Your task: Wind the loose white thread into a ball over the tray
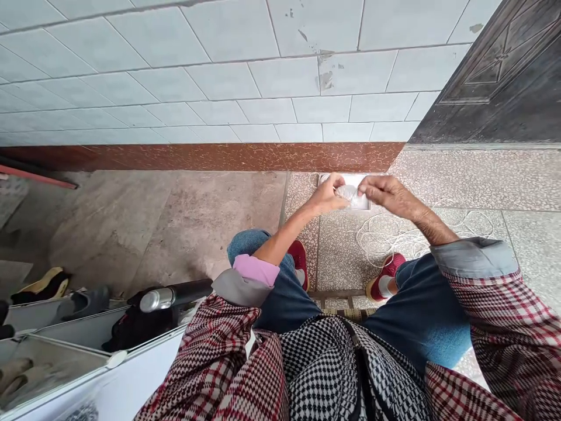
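My left hand (325,196) is closed around a small, rounded bundle in clear plastic wrap (347,193). What is inside the wrap cannot be made out. From the other side, my right hand (392,196) has thumb and fingers pinched together at the bundle's right end, seemingly on its plastic. Directly below both hands lies a shallow white box (363,202) on the speckled floor, partly hidden by them. A loose tangle of white cord (385,237) spreads on the floor below my right hand.
A white-tiled wall (284,79) with a reddish-brown skirting (228,156) stands ahead. To the right is a dark panelled door (504,76). At lower left, a shoe rack (79,333) holds shoes and a dark bottle (179,295). My red shoes (298,260) flank the floor space.
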The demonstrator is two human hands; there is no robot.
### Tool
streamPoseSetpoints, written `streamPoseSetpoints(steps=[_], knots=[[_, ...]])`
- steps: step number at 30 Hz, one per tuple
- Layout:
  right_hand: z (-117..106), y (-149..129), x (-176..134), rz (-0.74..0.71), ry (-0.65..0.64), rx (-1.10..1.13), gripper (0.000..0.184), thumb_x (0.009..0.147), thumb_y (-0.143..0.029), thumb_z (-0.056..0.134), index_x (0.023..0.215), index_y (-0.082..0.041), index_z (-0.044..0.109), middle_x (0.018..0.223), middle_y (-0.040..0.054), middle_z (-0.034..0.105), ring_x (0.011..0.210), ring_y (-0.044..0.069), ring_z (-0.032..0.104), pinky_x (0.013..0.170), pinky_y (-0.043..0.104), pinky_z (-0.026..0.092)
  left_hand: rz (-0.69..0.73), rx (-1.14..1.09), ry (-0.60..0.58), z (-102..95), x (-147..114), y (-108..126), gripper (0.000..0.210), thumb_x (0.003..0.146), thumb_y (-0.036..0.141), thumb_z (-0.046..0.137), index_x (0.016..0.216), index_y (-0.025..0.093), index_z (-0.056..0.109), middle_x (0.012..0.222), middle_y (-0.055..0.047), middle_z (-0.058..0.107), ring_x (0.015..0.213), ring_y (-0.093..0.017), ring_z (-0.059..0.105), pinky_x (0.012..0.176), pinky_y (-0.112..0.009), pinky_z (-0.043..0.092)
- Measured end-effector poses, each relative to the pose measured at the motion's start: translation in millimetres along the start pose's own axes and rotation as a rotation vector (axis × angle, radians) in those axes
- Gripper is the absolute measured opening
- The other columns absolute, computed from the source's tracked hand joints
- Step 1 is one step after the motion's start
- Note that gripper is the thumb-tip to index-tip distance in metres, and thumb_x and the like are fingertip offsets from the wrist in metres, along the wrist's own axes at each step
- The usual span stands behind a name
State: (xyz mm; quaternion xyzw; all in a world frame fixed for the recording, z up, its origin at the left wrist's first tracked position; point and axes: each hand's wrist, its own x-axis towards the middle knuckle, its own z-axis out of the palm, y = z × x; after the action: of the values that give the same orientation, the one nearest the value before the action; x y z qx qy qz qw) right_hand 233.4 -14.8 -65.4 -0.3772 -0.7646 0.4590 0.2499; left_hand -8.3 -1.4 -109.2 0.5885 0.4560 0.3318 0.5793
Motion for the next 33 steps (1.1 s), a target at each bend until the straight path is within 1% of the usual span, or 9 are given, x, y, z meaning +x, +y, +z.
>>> streamPoseSetpoints(steps=[3,5,9,12,14,19,25,30,33], knots=[[-16.1,19.9,4.6,0.006,0.120,-0.072,0.051,0.111,-0.066,0.060,0.089,-0.021,0.068,0.074,-0.0011,0.052,0.069,0.015,0.042,0.067,0.033,0.032,-0.018,-0.152,-0.254,6.8,-7.6,7.7,0.058,0.056,0.029,0.088,0.108,0.024,0.063,0.096,0.001,0.065,0.083,-0.016,0.058,0.070,-0.031,0.047],[-12.3,31.6,6.0,0.049,0.114,-0.107,0.052,0.110,-0.065,0.058,0.082,-0.021,0.064,0.071,-0.0006,0.052,0.068,0.015,0.043,0.067,0.034,0.033,-0.020,-0.349,-0.278,6.7,-7.4,13.2,0.062,0.057,0.031,0.088,0.115,0.025,0.064,0.102,-0.002,0.067,0.090,-0.019,0.063,0.074,-0.033,0.052],[17.3,26.5,1.2,0.110,-0.048,-0.149,0.044,0.111,-0.054,0.055,0.086,-0.020,0.068,0.068,-0.0007,0.053,0.066,0.016,0.046,0.070,0.034,0.036,0.021,-0.585,-0.030,-2.4,1.0,14.3,0.059,0.056,0.034,0.081,0.112,0.026,0.063,0.107,-0.005,0.070,0.101,-0.024,0.067,0.082,-0.037,0.057],[34.2,4.6,-3.8,0.061,-0.190,-0.079,0.043,0.113,-0.053,0.054,0.097,-0.019,0.075,0.069,-0.0020,0.053,0.066,0.016,0.045,0.071,0.033,0.037,-0.025,-0.388,0.149,-4.4,3.4,5.9,0.056,0.058,0.034,0.083,0.110,0.026,0.063,0.099,-0.002,0.069,0.092,-0.021,0.065,0.077,-0.034,0.053],[33.9,-6.1,-3.8,0.009,-0.207,-0.031,0.047,0.114,-0.057,0.054,0.100,-0.019,0.076,0.074,-0.0007,0.057,0.068,0.016,0.048,0.070,0.033,0.038,-0.053,-0.161,0.179,-0.9,1.9,-0.1,0.053,0.060,0.029,0.084,0.109,0.025,0.063,0.091,0.001,0.067,0.082,-0.018,0.061,0.071,-0.031,0.047],[0.0,2.9,3.5,-0.035,0.062,-0.060,0.054,0.111,-0.069,0.059,0.092,-0.020,0.072,0.078,0.0015,0.061,0.070,0.016,0.049,0.071,0.034,0.038,-0.066,0.027,-0.046,9.4,-4.5,-3.2,0.050,0.064,0.018,0.083,0.110,0.024,0.064,0.080,0.004,0.063,0.073,-0.016,0.057,0.069,-0.032,0.043],[-12.6,31.0,7.0,0.020,0.191,-0.103,0.053,0.108,-0.070,0.060,0.087,-0.022,0.067,0.074,0.0008,0.056,0.073,0.018,0.048,0.072,0.034,0.038,-0.094,-0.411,-0.220,11.4,-8.5,7.0,0.061,0.059,0.030,0.094,0.112,0.022,0.064,0.107,-0.006,0.073,0.099,-0.023,0.071,0.088,-0.042,0.063],[21.5,25.7,7.2,0.159,0.007,-0.168,0.037,0.108,-0.049,0.058,0.084,-0.022,0.064,0.070,0.0014,0.056,0.072,0.019,0.050,0.073,0.035,0.038,-0.033,-0.610,0.036,8.9,2.1,5.6,0.073,0.058,0.036,0.094,0.124,0.026,0.063,0.129,-0.010,0.075,0.117,-0.030,0.073,0.096,-0.046,0.065],[30.0,5.0,2.3,0.111,-0.160,-0.134,0.032,0.110,-0.043,0.056,0.089,-0.021,0.067,0.070,-0.0002,0.054,0.069,0.017,0.048,0.073,0.034,0.038,0.014,-0.467,0.192,4.7,5.8,0.8,0.070,0.061,0.038,0.089,0.127,0.027,0.066,0.123,-0.006,0.075,0.111,-0.026,0.070,0.090,-0.039,0.061]])
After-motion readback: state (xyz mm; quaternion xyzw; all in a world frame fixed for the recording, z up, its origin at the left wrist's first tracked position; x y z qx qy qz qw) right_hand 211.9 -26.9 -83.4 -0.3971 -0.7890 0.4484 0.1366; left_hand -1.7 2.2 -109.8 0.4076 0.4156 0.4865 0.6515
